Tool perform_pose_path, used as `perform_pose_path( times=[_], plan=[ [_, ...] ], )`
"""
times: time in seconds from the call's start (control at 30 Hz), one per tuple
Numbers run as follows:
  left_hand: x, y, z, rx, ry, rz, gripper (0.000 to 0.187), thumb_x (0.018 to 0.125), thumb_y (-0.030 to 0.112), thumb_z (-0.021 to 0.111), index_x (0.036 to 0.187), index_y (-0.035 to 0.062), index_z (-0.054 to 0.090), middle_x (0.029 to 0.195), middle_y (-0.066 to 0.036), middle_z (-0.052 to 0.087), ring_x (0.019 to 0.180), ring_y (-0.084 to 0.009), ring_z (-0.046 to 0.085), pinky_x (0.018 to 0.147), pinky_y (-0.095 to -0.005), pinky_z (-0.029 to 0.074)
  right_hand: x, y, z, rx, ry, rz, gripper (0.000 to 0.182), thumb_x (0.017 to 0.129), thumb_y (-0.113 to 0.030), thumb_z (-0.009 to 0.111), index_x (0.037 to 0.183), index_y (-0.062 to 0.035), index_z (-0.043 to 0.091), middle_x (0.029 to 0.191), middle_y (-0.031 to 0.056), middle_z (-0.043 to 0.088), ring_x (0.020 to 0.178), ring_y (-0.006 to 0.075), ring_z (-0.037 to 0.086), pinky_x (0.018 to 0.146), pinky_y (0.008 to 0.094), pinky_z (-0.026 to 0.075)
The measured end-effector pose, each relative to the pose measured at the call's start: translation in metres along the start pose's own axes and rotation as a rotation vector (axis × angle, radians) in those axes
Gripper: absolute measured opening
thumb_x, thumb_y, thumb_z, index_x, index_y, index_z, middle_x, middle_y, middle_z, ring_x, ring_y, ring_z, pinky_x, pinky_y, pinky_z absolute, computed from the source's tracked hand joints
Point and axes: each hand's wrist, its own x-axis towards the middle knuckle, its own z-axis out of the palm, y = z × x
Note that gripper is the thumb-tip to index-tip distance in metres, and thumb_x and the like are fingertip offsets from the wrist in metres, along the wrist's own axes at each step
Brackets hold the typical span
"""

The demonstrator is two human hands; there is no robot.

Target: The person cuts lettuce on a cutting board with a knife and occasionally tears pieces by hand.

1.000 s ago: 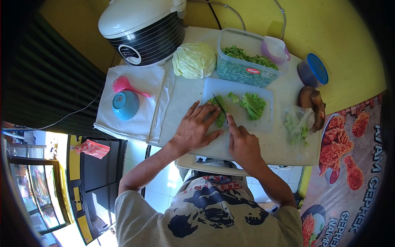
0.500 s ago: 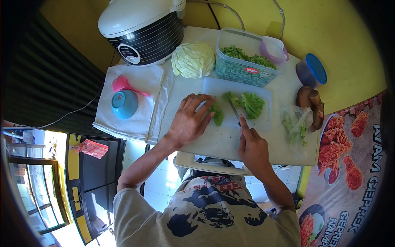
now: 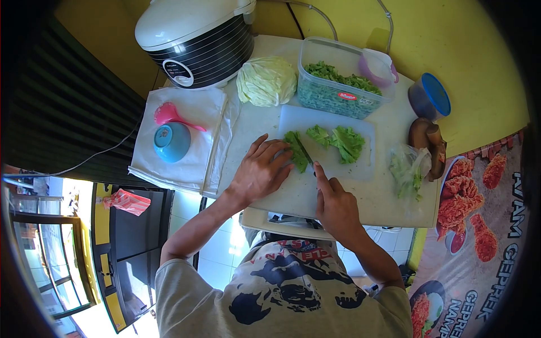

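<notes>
My right hand (image 3: 337, 208) is closed around a knife (image 3: 307, 153), index finger stretched along its spine. The blade lies against a piece of lettuce (image 3: 296, 151) near the left side of the white cutting board (image 3: 360, 168). With curled fingertips, my left hand (image 3: 262, 172) holds that piece down from the left, close to the blade. Its thumb side is nearest the knife, and the fingers hide part of the leaf. Two cut portions of green lettuce (image 3: 348, 144) rest apart on the board, right of the knife.
Behind the board stand a cabbage (image 3: 266, 82) and a clear tub of chopped greens (image 3: 342, 96). A rice cooker (image 3: 197, 48), blue bowl (image 3: 171, 143) and pink ladle (image 3: 167, 114) are leftward. At right are a plastic bag of greens (image 3: 407, 172), a stone pestle (image 3: 434, 141) and a blue-lidded container (image 3: 429, 97).
My right hand has moved the knife left, from beside the middle lettuce portion to the piece under my left hand. My left hand has barely shifted.
</notes>
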Motion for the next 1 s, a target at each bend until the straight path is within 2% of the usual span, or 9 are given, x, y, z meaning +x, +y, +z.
perform_pose_path(
  times=[0.3, 0.4, 1.0],
  plan=[
    [0.003, 0.007, -0.002, -0.017, 0.052, -0.006, 0.039, 0.085, 0.015, 0.081, 0.121, 0.0034, 0.07, 0.122, -0.013, 0.066, 0.119, -0.0322, 0.064, 0.114, -0.0546, 0.045, -0.008, -0.005, 0.004, 0.047, 0.022, -0.03, 0.074, 0.094, -0.006, 0.063, 0.162, -0.0089, 0.036, 0.086, 0.0137, 0.059, 0.054, 0.0309, 0.061, 0.051, 0.0445, 0.055],
    [-0.001, 0.004, 0.002, -0.031, -0.007, 0.003, 0.04, 0.086, 0.014, 0.08, 0.123, 0.0031, 0.07, 0.122, -0.013, 0.066, 0.119, -0.0324, 0.065, 0.113, -0.054, 0.047, -0.008, -0.004, 0.006, 0.019, 0.003, -0.023, 0.074, 0.093, -0.005, 0.063, 0.161, -0.0087, 0.037, 0.086, 0.0135, 0.059, 0.054, 0.0308, 0.061, 0.051, 0.0442, 0.055],
    [0.001, 0.004, 0.002, -0.113, 0.001, -0.035, 0.039, 0.084, 0.011, 0.081, 0.12, 0.0002, 0.071, 0.121, -0.014, 0.065, 0.117, -0.0358, 0.066, 0.108, -0.0483, 0.054, -0.012, 0.002, -0.002, -0.001, -0.009, -0.038, 0.077, 0.088, -0.003, 0.065, 0.161, -0.0135, 0.041, 0.087, 0.0091, 0.059, 0.056, 0.0264, 0.062, 0.051, 0.0415, 0.055]
  ],
)
